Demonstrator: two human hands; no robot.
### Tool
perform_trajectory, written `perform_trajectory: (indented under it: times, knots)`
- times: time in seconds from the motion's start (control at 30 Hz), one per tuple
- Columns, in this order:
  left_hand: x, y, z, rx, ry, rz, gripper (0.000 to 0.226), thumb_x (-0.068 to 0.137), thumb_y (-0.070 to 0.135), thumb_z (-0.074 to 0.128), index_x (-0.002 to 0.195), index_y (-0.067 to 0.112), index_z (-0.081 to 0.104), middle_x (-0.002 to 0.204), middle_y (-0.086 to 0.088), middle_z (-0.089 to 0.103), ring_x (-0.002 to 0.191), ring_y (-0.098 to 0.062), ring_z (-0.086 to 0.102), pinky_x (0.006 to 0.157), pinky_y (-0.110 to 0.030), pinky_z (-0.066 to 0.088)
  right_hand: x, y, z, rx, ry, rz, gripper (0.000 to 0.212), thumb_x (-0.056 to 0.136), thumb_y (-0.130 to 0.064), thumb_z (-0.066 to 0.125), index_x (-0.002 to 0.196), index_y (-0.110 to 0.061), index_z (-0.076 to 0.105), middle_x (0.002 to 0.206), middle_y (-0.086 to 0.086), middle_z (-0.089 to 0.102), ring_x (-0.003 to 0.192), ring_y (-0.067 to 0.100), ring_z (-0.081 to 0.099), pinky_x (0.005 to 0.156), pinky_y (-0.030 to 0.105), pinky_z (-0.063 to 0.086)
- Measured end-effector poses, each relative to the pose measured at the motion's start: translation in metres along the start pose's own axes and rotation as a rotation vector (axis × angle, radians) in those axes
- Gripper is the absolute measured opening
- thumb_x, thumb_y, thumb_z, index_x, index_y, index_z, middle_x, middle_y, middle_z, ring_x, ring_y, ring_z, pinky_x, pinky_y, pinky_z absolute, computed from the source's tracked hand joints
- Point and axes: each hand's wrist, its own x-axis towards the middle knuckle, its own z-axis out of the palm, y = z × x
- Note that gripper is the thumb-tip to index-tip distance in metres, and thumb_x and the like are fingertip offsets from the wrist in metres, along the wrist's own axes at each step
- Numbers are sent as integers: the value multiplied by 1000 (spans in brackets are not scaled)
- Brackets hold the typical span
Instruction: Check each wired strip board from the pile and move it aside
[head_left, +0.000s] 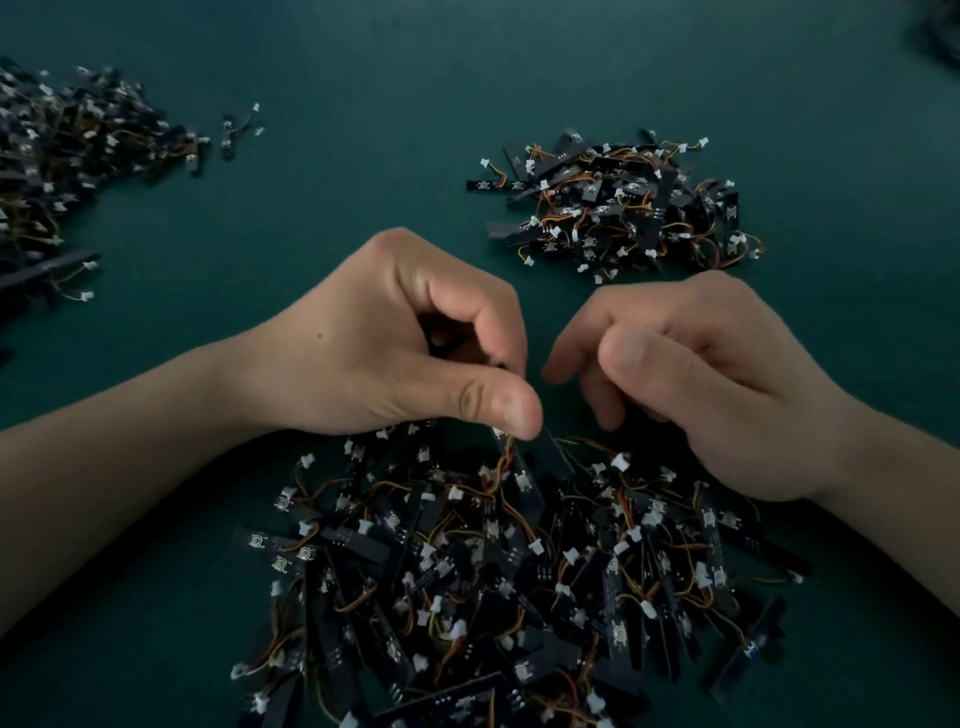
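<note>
Black and thin, the strip board (557, 456) looked stiff and very light, but its wires (505, 465) were soft and could snag on the others. I thought the best place to hold it was the bare end of the board, not the wires. My left hand (395, 338) pinched its top end between thumb and first finger, just above the far edge of the big pile (467, 597) on the green table (337, 156). The rest hung down into the pile. My right hand (701, 374) was just beside it, fingers loosely curled; it was dim, but I think they held nothing. A smaller heap (618, 208) lay well apart, behind my right hand.
</note>
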Motion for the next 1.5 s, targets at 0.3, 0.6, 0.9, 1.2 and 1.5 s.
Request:
perform_trajectory:
  times: [0.3,0.6,0.9,1.2,1.5]
  knots:
    - [3,-2,2,42,40,-34,47,98,53,60,73,13,64,66,-19,56,54,-37,48,50,-48,38,-1,-3,1,-112,-13,-8,21,97,-38,61,82,-24,66,58,-2,62,47,14,54,45,22,40]
    - [3,-3,4,130,77,-31,51,96,60,58,70,17,56,65,-14,52,55,-31,45,50,-48,36,0,-4,3,-259,-117,3,22,87,-47,73,78,-30,62,61,-10,61,48,14,55,50,12,37]
    - [1,-1,2,71,-58,-46,49,94,66,56,71,24,64,64,-9,57,54,-34,50,51,-50,40,-2,-1,-2,43,-17,48,23,97,-27,53,75,-20,51,58,3,47,50,18,41,46,35,35]
    - [2,-4,4,191,60,-60,32,103,38,56,85,15,68,64,-7,55,54,-23,47,50,-35,38,0,-2,1,-115,-78,10,36,101,-24,40,69,-20,56,52,-1,45,46,20,44,46,31,35]
    - [1,-1,5,230,115,-61,32,101,34,56,75,20,68,59,-3,53,51,-23,47,49,-35,37,1,-2,4,-120,47,-4,42,102,-25,46,65,-10,57,53,-1,47,44,11,43,46,17,30]
